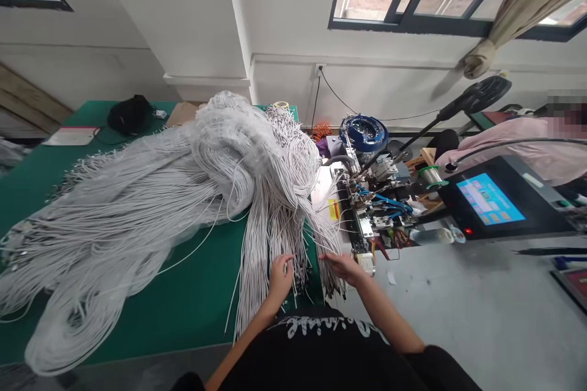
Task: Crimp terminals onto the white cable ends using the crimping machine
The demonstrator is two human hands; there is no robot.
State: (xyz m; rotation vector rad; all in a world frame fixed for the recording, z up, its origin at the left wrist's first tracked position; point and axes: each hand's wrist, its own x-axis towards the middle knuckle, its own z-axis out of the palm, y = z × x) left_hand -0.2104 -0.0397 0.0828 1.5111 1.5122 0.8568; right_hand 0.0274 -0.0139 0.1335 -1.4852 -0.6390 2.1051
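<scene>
My left hand (280, 278) is at the ends of a hanging bundle of thin white cables (257, 256). Its fingers are curved, with a gap between thumb and forefinger and nothing visible between them. Over another strand of white cables (330, 235), at the table's right edge, is my right hand (347, 269). Its fingers point left and are pressed together on the cables; the exact grip is small and partly hidden. The cable ends hang below both hands. A large heap of cables in clear plastic wrap (229, 134) covers much of the green table (197, 299).
Close on the right stands a machine (367, 195) with a blue round feeder bowl (364, 132), a wire spool (431, 177) and a lit touchscreen (490, 198). A black lamp arm (431, 128) leans over it. A person in a pink sleeve (513, 146) sits beyond.
</scene>
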